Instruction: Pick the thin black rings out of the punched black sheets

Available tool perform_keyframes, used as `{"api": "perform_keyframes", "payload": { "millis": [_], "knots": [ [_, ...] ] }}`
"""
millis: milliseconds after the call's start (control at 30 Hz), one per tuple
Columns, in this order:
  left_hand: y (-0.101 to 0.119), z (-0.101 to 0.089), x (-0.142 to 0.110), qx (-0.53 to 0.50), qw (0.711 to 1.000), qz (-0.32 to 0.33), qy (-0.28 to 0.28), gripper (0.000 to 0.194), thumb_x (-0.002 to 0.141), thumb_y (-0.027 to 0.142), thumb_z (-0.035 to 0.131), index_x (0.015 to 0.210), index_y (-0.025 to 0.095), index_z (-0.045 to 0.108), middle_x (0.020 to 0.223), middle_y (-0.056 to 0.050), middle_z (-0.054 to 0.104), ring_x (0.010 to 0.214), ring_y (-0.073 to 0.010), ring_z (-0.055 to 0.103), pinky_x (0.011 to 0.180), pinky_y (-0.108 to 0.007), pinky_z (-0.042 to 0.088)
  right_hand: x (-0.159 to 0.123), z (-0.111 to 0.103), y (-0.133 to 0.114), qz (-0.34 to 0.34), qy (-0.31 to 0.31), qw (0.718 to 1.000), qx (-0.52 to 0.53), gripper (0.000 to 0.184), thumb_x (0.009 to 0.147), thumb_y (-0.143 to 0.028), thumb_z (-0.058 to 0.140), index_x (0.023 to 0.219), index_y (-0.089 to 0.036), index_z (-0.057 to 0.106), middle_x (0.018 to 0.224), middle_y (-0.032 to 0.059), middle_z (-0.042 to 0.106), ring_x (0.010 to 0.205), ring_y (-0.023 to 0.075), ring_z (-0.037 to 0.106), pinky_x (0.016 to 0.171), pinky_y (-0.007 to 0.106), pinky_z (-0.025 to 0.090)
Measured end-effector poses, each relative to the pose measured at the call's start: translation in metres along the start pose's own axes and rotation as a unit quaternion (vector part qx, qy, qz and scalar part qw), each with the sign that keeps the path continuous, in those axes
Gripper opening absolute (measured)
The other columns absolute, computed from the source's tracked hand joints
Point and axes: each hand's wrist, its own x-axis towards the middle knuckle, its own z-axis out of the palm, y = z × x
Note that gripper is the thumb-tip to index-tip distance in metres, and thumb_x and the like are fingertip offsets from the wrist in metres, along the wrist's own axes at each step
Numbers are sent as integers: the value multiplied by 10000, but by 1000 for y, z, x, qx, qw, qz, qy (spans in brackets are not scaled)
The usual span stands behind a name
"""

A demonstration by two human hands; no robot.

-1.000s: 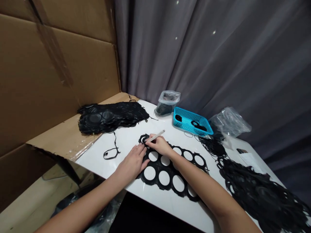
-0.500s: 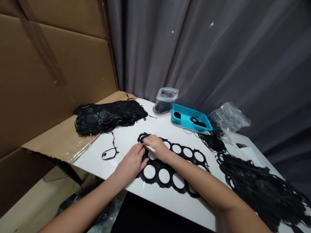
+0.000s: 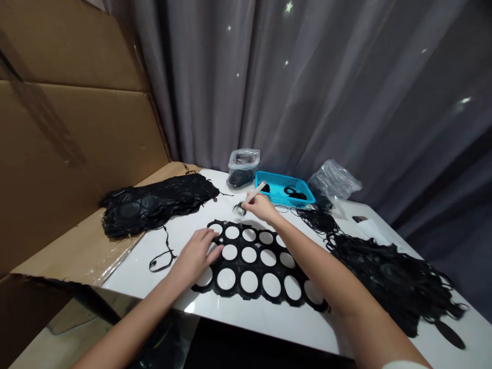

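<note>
A black rubber sheet [image 3: 255, 266] punched with several round holes lies flat on the white table [image 3: 246, 318]. My left hand [image 3: 194, 254] rests flat on its left end, fingers spread. My right hand [image 3: 260, 206] is raised just beyond the sheet's far edge, closed on a pale stick tool [image 3: 255, 193]. A small black ring [image 3: 239, 208] hangs at the tool's tip, lifted off the sheet.
A heap of black sheets [image 3: 154, 202] lies far left on cardboard. A blue basket [image 3: 282, 188] with black rings, a clear bag [image 3: 242, 166] and crumpled plastic [image 3: 333, 179] stand at the back. Black scrap [image 3: 388, 279] is piled right. A loose black strip [image 3: 161, 259] lies left.
My right hand has lifted away from the sheet toward the basket, taking the tool and a black ring with it. My left hand stays on the sheet. The view has tilted up.
</note>
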Motion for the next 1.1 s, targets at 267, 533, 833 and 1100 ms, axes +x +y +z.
{"api": "perform_keyframes", "payload": {
  "millis": [267,533,833,1100],
  "knots": [
    [48,-15,47,-438,893,-27,-98,753,820,385,756,1452,260,367,1309,-103,608,1272,-264,550,1064,-449,411,-79,-24,-33,20,-149,945,290,287,750,-307,718,686,-208,456,634,-40,562,555,105,495,448,206,405],
    [72,1,12,-604,775,-113,-148,539,824,328,773,1297,219,540,818,31,627,756,-145,662,784,-295,463,-158,-21,-10,119,-258,772,569,422,728,-364,848,752,-198,461,864,30,620,693,128,645,362,142,311],
    [53,10,-34,-300,949,-89,-26,254,922,336,619,1143,212,603,956,-53,691,914,-223,678,850,-377,522,-141,26,-14,167,-222,733,621,399,711,-298,865,735,-190,482,862,47,700,652,81,580,458,153,342],
    [15,14,-77,111,991,63,32,330,1029,339,463,1241,145,624,1304,-167,640,1206,-306,625,1003,-482,539,-81,73,-13,2,-140,946,292,187,818,-311,692,729,-202,570,885,20,730,812,169,640,735,290,466]
  ]
}}
